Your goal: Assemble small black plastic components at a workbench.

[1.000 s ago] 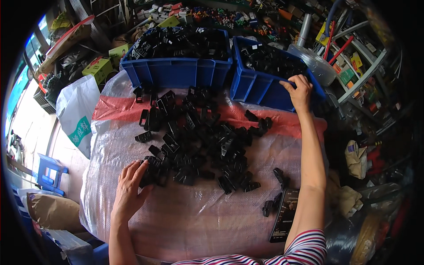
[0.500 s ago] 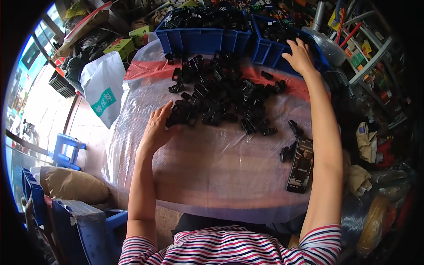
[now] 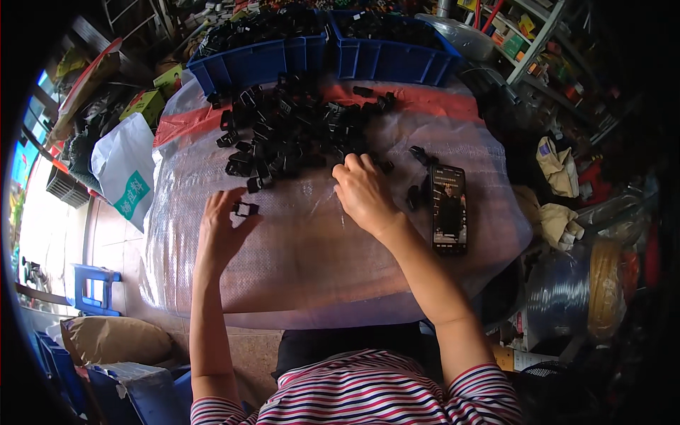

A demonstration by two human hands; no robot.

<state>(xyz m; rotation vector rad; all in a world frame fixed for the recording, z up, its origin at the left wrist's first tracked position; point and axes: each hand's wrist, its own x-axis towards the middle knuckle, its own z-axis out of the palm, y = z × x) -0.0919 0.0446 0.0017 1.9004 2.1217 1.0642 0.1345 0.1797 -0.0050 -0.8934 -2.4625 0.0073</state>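
Basically, work surface is a table under a shiny, translucent woven plastic sheet (image 3: 304,255), wrinkled, with a red band (image 3: 439,103) across its far side. Loose pile of small black parts (image 3: 276,131) sits on the sheet, far half, left of centre. Two blue bins stand behind it: left bin (image 3: 262,65) and right bin (image 3: 393,62), both loaded with similar black pieces.

Right hand (image 3: 358,188) is at the pile's near edge, fingers bent and close together; fingertips hidden, can't tell if it holds anything. Left hand (image 3: 223,219) is nearer the body, thumb and fingers partly spread around one small black piece (image 3: 246,209); can't tell if it's gripped.

Phone (image 3: 450,212), screen lit, lies on the sheet at right, a few stray black parts (image 3: 414,197) just beside it.

Room is cluttered. Left: white bag (image 3: 117,159) with a teal patch, yellow-green box (image 3: 144,106), blue stool (image 3: 97,289) on a pale tiled floor, brown sack (image 3: 117,341). Right: metal rack (image 3: 536,46), crumpled brown paper (image 3: 556,166), clear spool (image 3: 559,297) beside an amber roll (image 3: 605,290)
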